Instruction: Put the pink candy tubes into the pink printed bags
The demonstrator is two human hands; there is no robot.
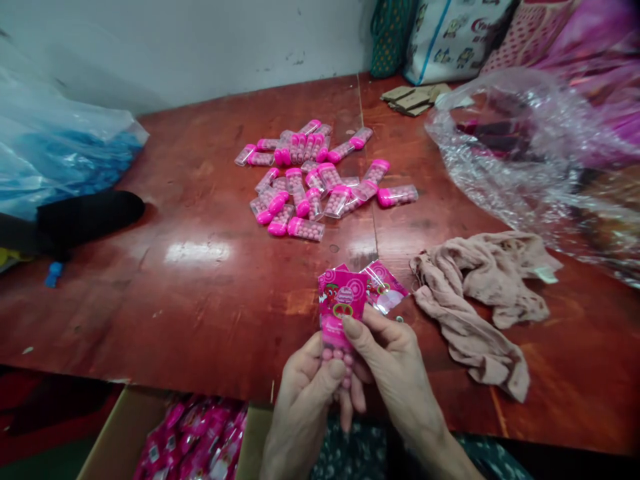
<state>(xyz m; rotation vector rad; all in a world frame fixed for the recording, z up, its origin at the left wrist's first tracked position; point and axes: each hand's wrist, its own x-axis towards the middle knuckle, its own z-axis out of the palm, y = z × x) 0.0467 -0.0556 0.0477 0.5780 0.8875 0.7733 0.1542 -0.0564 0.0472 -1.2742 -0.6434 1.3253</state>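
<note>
Head: both hands [300, 400] angled inward.

Pink packet [342, 297] (round candies [348, 360] below).

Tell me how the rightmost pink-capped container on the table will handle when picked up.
The container would probably feel stiff, as its clear walls hold a straight shape. Its glossy surface may be slightly slippery. The pink balls inside look separate, so they could shift when tilted.
</note>
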